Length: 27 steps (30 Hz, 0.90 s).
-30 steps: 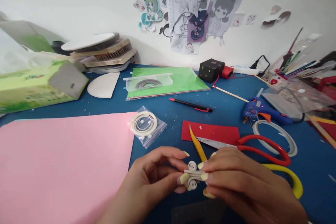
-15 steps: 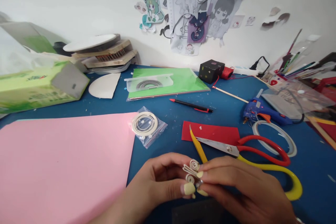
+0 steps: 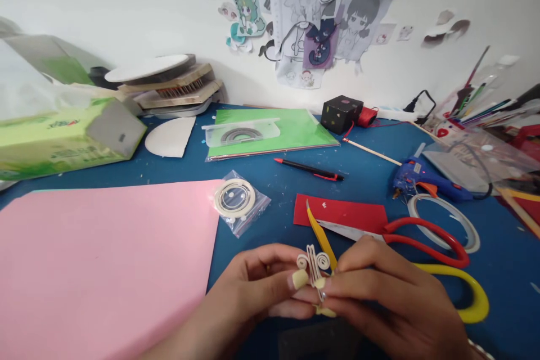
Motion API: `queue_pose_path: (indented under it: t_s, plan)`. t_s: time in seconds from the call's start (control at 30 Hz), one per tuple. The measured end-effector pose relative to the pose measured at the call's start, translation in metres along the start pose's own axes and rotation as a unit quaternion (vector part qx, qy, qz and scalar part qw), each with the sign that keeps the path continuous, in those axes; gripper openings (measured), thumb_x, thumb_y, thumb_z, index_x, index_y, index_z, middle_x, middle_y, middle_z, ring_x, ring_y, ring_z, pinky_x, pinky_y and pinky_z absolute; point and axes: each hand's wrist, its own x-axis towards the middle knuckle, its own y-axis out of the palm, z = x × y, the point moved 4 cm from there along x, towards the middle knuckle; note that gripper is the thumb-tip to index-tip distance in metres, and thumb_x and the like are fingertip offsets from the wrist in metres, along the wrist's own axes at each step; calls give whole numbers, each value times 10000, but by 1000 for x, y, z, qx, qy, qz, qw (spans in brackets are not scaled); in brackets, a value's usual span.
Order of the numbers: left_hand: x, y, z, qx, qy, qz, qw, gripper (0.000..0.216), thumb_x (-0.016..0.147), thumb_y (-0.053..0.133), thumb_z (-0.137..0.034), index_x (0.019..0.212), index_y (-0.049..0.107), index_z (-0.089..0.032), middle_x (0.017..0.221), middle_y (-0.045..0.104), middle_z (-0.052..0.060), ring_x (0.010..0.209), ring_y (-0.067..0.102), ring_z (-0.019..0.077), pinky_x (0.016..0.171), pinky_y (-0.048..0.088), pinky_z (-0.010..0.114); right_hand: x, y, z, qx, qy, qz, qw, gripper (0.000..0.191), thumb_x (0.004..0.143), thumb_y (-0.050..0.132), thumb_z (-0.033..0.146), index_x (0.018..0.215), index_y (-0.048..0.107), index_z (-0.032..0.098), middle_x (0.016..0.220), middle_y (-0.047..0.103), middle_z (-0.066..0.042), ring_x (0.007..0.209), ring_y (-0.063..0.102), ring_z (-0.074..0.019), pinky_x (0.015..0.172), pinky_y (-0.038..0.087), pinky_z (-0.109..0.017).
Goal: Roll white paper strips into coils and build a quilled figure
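Between my fingertips is a small white quilled paper piece, with two spiral coils on either side of long narrow loops. My left hand pinches it from the left, thumb in front. From the right, my right hand pinches its lower end; the fingers cover that part. Just behind the hands lie yellow tweezers on a red paper strip. Scissors with one red and one yellow handle lie partly behind my right hand.
Pink paper covers the left side. A bagged roll of white strip, a black pen and green paper lie ahead. A blue glue gun and a white ring are at right. A tissue pack stands at left.
The quilled piece has turned from pointing left to upright, its loops now at the top with a coil on each side. Both hands keep their pinch on it.
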Motion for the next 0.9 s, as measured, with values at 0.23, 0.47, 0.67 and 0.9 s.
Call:
queue_pose_path:
  t_s: [0.23,0.47,0.67,0.9]
  plan:
    - [1,-2,1,9,15,13,1000,67,692,685,-129,759,684,-125,664,701,30,605,639,94,529,494,130,6,-3,3,22,-9,-26,999,44,730,625,114,765,645,133,655,582,-31,592,562,-91,538,483,-161]
    - [3,-3,4,4,13,21,1000,87,646,710,-90,687,647,-135,626,679,4,557,620,85,507,491,140,5,0,3,53,1,11,999,106,722,635,102,817,647,147,702,597,-30,647,576,-92,584,490,-155]
    - [2,1,2,-1,-19,21,1000,78,629,718,-104,684,665,-119,611,675,4,530,594,70,494,475,129,5,-4,5,62,-9,-18,998,80,742,615,107,812,637,139,690,589,-28,629,571,-86,566,491,-150]
    - [1,3,3,9,-36,16,999,45,661,694,-113,701,675,-124,607,663,-5,514,561,60,464,448,122,-2,-2,5,-11,-15,-5,1000,185,737,629,138,902,653,218,718,566,-15,645,538,-104,558,475,-204]
